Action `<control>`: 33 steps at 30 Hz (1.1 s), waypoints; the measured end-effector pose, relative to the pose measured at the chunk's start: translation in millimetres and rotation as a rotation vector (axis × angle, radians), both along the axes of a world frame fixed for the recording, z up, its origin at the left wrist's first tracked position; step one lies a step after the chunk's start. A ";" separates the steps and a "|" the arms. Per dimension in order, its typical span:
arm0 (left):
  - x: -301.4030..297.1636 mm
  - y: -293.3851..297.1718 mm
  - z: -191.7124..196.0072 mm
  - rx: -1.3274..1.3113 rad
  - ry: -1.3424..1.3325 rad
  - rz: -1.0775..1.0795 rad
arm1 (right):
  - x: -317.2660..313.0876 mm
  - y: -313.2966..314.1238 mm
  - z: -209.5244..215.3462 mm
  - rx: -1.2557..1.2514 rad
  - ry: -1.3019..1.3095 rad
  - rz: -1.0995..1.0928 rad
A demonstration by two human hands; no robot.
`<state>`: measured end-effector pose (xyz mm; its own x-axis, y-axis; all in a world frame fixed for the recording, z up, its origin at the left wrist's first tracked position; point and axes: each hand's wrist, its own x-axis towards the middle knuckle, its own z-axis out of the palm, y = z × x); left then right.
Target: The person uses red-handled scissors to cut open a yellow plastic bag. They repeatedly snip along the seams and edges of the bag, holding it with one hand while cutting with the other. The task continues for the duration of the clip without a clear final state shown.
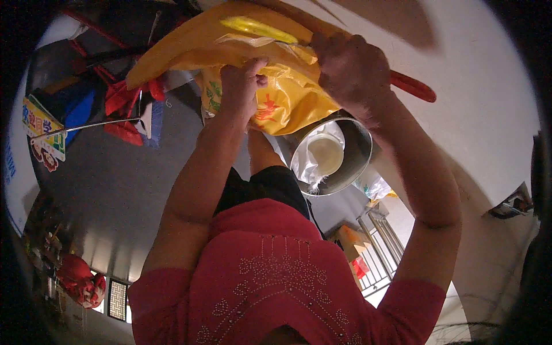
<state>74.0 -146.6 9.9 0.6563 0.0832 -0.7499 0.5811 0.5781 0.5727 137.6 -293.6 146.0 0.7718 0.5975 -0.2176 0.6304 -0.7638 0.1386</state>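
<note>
In my right hand (353, 75) is a knife (411, 86) with a red handle. Its long blade, bright yellow in this light, points left across the bag's upper part; my fist hides the middle. My left hand (244, 86) is closed on the front of a large yellow plastic sack (293, 95) with red and green print. Folds of the sack spread up and left behind both hands. Just below it stands a round metal pot (363, 158). Inside lie a white plastic bag (305, 160) and a pale round bowl or cup (326, 154).
A broom (150, 123) and red dustpan-like pieces (123, 100) are at the left, near a colourful sign (45, 131). To the lower right are a cardboard box (348, 241) and a metal railing (379, 253). A pale wall (477, 86) rises on the right.
</note>
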 end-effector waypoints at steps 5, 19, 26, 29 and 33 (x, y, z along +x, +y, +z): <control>-11.0 4.1 -0.6 0.006 -0.054 0.063 | 5.1 -6.6 4.1 0.014 -0.041 -0.058; -14.5 8.5 -2.8 -0.105 -0.148 0.056 | -23.5 10.6 37.3 0.043 0.186 -0.218; -11.7 8.0 -0.7 -0.095 -0.174 0.013 | -11.5 -5.2 -0.7 0.035 0.071 -0.104; -13.1 10.0 -3.0 -0.091 -0.176 0.005 | -10.9 -2.8 0.8 0.051 0.087 -0.101; -12.4 7.4 6.3 -0.069 -0.181 0.029 | -16.8 -2.2 11.6 0.056 0.123 -0.162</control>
<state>61.6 -139.2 16.2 0.7789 0.0562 -0.6246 0.4549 0.6349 0.6245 120.8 -295.8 157.6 0.8285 0.4817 -0.2856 0.5082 -0.8609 0.0224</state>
